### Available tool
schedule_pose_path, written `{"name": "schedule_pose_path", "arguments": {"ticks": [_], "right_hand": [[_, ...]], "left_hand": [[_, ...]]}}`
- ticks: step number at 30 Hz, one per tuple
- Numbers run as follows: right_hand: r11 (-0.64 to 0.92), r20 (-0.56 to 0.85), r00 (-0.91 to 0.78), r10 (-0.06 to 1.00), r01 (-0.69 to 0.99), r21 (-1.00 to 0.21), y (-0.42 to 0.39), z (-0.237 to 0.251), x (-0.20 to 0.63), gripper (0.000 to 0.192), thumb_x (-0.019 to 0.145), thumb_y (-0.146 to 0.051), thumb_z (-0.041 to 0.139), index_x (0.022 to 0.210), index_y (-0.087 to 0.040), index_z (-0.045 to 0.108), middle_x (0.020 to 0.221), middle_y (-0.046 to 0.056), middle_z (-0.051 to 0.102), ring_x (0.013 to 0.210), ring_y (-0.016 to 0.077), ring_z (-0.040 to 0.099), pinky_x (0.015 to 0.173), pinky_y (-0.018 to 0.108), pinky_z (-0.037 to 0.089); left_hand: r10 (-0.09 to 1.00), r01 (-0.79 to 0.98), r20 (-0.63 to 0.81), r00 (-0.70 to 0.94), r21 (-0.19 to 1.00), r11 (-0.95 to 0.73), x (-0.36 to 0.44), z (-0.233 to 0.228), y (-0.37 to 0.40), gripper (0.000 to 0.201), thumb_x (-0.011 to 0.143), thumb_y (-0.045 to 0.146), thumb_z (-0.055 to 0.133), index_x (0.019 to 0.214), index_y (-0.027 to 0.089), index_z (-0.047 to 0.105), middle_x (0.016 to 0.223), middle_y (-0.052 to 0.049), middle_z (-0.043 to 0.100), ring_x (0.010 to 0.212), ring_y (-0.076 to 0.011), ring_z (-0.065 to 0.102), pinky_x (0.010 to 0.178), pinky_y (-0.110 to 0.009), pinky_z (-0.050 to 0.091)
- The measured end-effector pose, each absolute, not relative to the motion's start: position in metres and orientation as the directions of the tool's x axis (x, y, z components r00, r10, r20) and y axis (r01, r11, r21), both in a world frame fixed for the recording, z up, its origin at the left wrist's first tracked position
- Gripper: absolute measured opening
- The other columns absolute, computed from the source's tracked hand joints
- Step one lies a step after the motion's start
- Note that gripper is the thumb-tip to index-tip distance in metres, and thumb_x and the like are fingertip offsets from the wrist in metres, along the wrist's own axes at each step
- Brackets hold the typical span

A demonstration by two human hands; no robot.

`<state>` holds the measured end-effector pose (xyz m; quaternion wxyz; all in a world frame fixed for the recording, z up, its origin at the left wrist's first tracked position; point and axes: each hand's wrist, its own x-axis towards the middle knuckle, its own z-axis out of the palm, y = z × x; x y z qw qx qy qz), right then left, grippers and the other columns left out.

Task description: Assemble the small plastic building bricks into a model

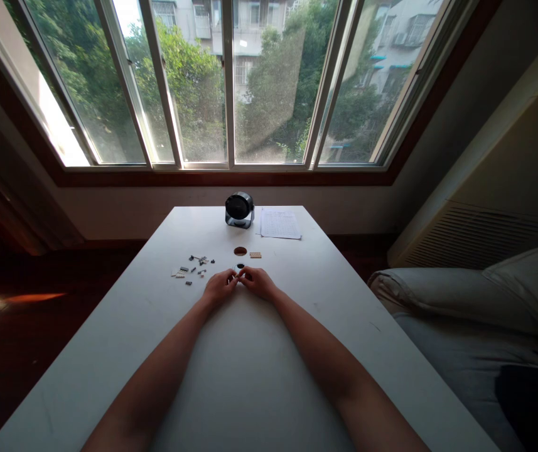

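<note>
Head view, down over a white desk (250,376) set against a wide window (228,81).

Left hand (219,287) and right hand (258,281) met at mid-desk, fingertips pinched together on a small piece (239,269): dark, round-looking, probably a tiny building part (too small to tell more). Both hands curled closed around it, wrists resting low on the desk, forearms running back toward the camera.

Left of the hands, a scatter of small parts (192,267), grey, dark and pale, lying loose and apart from one another. Just beyond the hands, a brown round piece (240,251) flat on the desk, and beside it to the right a small tan studded plate (255,255), the two near but not touching.

At the far edge, a black rounded device on a stand (239,209), with a printed sheet of paper (280,223) lying just to its right.

Right of the desk, a grey cushioned seat (461,295), well apart from the hands. Trees and buildings seen through the window.
</note>
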<state>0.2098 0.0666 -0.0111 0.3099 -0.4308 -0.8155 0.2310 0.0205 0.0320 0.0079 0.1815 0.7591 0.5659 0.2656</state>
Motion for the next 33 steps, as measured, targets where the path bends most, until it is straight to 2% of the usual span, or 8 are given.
{"name": "schedule_pose_path", "arguments": {"ticks": [16, 23, 33], "right_hand": [[0.531, 0.314, -0.443, 0.840, 0.554, -0.641, 0.0668, -0.0110, 0.2103, 0.018, 0.086, -0.035, 0.063, 0.096, -0.021, 0.070, 0.070, 0.000, 0.065, 0.060, 0.0113, 0.051, 0.061, 0.021, 0.035], [0.505, 0.301, -0.424, 0.854, 0.539, -0.674, 0.0676, -0.0108, 0.2103, 0.022, 0.088, -0.038, 0.062, 0.098, -0.020, 0.070, 0.070, 0.000, 0.065, 0.060, 0.0105, 0.050, 0.061, 0.021, 0.035], [0.507, 0.310, -0.415, 0.855, 0.547, -0.666, 0.0692, -0.0147, 0.2103, 0.023, 0.087, -0.040, 0.062, 0.096, -0.021, 0.071, 0.069, 0.000, 0.064, 0.059, 0.0106, 0.050, 0.060, 0.021, 0.034]], "left_hand": [[0.953, 0.759, 0.214, 0.214, 0.578, -0.300, 0.0204, 0.0068, 0.0325, 0.023, 0.088, 0.039, 0.051, 0.095, 0.023, 0.067, 0.085, -0.002, 0.069, 0.075, -0.0153, 0.059, 0.067, -0.025, 0.038], [0.956, 0.745, 0.217, 0.196, 0.601, -0.289, 0.0197, 0.0042, 0.0340, 0.024, 0.089, 0.039, 0.051, 0.100, 0.023, 0.065, 0.083, -0.001, 0.068, 0.072, -0.0138, 0.059, 0.065, -0.024, 0.038], [0.949, 0.745, 0.228, 0.219, 0.589, -0.313, 0.0197, 0.0031, 0.0343, 0.021, 0.089, 0.037, 0.051, 0.095, 0.023, 0.065, 0.083, -0.001, 0.068, 0.073, -0.0139, 0.059, 0.066, -0.023, 0.037]]}}
